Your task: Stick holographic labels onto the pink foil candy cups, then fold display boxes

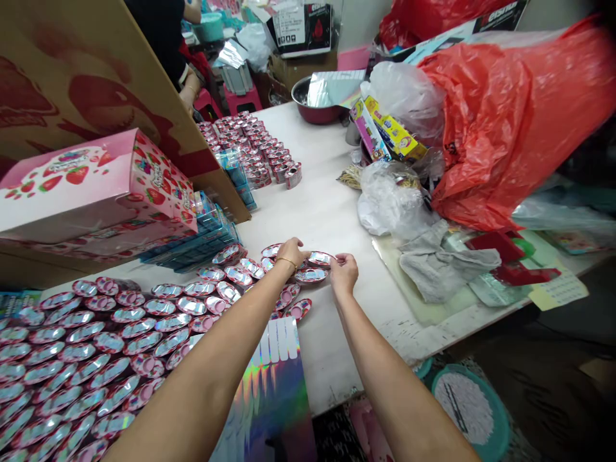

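Note:
My left hand, with a thin bracelet at the wrist, curls its fingers at the left end of a small oval container with a shiny silvery top. The thumb and fingers of my right hand pinch that container's right end. Just below it and close to my right hand stands another oval container. Many more silver-topped oval containers with red and pink sides stand in rows to the left. Under my left forearm lies a rainbow-shiny sticker sheet, with white-looking strips along its top edge.
A pink strawberry box and large cardboard stand at left. More containers are grouped at the back. Plastic bags, a grey cloth and a red bag crowd the right. Another person's arm shows behind.

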Available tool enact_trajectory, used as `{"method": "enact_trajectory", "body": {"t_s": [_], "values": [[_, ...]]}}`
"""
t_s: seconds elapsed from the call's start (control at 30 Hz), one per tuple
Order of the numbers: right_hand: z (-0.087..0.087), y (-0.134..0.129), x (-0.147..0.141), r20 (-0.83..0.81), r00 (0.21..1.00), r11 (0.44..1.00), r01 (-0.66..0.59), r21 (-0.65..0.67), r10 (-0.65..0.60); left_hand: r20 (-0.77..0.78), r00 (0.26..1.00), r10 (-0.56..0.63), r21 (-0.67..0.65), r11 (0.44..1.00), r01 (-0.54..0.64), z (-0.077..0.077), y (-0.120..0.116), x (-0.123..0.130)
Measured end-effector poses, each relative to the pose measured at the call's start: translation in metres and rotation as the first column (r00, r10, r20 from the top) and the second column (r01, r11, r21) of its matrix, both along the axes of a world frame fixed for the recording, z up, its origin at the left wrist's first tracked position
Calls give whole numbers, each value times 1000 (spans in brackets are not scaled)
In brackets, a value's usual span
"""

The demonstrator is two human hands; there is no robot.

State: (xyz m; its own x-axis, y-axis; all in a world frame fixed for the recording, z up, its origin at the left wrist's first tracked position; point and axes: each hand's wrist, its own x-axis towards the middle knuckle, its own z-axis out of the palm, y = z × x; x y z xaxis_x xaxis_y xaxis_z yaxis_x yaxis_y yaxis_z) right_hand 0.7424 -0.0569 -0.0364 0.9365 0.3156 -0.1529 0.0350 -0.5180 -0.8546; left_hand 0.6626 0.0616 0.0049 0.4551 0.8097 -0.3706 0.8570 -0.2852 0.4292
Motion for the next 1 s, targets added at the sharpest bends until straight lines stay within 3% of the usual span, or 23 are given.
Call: {"method": "enact_trajectory", "body": {"t_s": [0.1, 0.2, 0.3, 0.37, 0.47, 0.53, 0.63, 0.7, 0.77, 0.87, 1.0], "values": [[-9, 5, 5, -38, 998, 999, -44, 6, 44, -37, 999, -11, 4, 1000, 11, -1, -1, 5], [-6, 7, 13, -136, 988, 997, -72, 29, 75, -80, 997, 22, -23, 999, -24, -1, -2, 16], [13, -13, 14, -45, 990, 990, -130, 54, 132, 121, 991, 57, 14, 998, -60, 1, -3, 3], [26, -44, 1, 7, 968, 964, -252, 85, 253, 348, 931, 109, 80, 986, -145, 5, -7, -39], [33, -99, -39, -218, 807, 836, -535, 121, 549, 496, 829, 258, 180, 904, -389, 14, -28, -152], [30, -126, -74, -380, 683, 769, -623, 145, 625, 393, 830, 396, 236, 829, -507, 20, -58, -238], [21, -137, -120, -494, 617, 774, -596, 215, 613, 207, 773, 600, 139, 764, -630, 17, -111, -333], [21, -129, -140, -542, 581, 781, -559, 278, 608, 229, 732, 641, -39, 758, -652, 11, -139, -360], [28, -116, -151, -579, 547, 788, -518, 333, 604, 312, 692, 651, -123, 750, -650, 5, -153, -366], [49, -103, -155, -579, 526, 779, -481, 401, 623, 414, 582, 700, -219, 697, -682, 5, -157, -364], [84, -101, -159, -540, 573, 786, -410, 463, 616, 445, 416, 793, -573, 609, -549, 15, -159, -377]]}}
